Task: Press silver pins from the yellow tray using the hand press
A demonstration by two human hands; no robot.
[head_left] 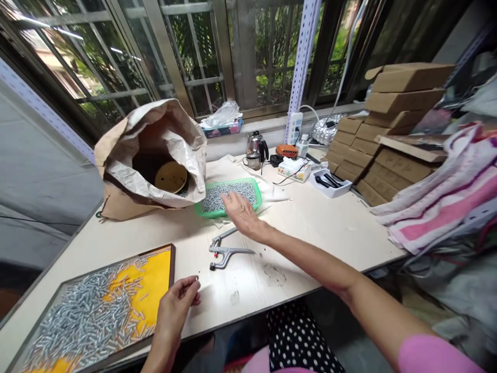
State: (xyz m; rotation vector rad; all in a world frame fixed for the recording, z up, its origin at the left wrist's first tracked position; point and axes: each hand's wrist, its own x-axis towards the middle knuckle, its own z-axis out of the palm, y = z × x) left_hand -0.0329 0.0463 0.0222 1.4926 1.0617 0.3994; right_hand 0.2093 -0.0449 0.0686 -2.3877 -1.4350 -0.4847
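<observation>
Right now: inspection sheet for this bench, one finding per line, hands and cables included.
Surface: pale tabletop, stained near the front edge.
Parts: small metal pieces in the green tray and the yellow-floored tray; grey pliers between.
Clutter: paper bag, kettle, tissue box, cardboard boxes.
Hands: right hand at the green tray's pieces; left hand beside the yellow-floored tray, fingers curled; grips unclear.
Cables: black cord by the tissue box; white cable before the windows.
Surroundings: windows barred.

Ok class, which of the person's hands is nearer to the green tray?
Right. The right hand is over the near edge of the green tray; the left hand is farther off, toward the person, by the yellow tray.
</observation>
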